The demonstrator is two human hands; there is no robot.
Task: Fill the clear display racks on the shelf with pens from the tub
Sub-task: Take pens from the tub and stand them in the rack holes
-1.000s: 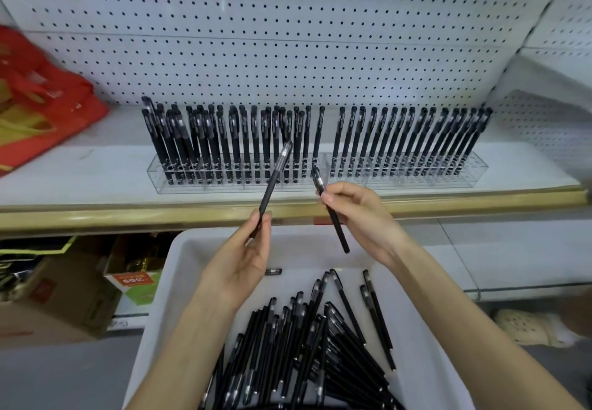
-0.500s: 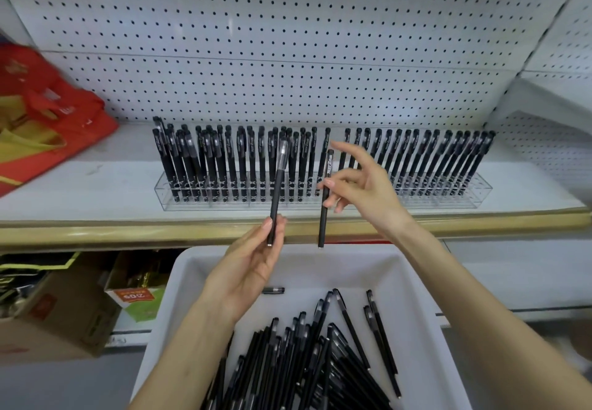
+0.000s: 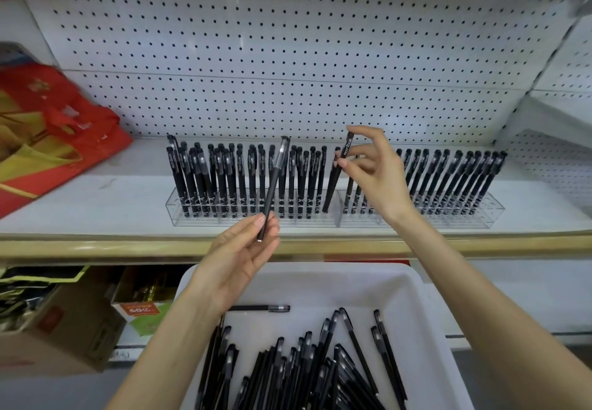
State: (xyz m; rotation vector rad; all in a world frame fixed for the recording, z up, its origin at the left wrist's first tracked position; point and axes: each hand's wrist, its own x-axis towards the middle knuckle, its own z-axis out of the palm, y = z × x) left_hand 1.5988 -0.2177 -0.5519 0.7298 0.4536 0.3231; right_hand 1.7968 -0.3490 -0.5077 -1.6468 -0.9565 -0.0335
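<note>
Two clear display racks stand side by side on the white shelf, the left rack [image 3: 179, 215] and the right rack [image 3: 480, 222], both holding several upright black pens. My right hand [image 3: 374, 175] pinches a black pen [image 3: 336, 178] near its cap, its tip down in the right end of the left rack. My left hand [image 3: 237, 262] holds another black pen [image 3: 274, 185] by its lower end, upright in front of the left rack. Below, the white tub [image 3: 320, 281] holds several loose black pens [image 3: 298, 374].
A red and yellow bag [image 3: 54, 134] lies on the shelf at the left. White pegboard [image 3: 288, 41] backs the shelf, which has a tan front edge [image 3: 96, 246]. Cardboard boxes [image 3: 54, 332] sit under the shelf at the lower left.
My right hand has lifted its pen from over the tub up to the racks and set its tip into the left rack. My left hand has raised its pen upright.
</note>
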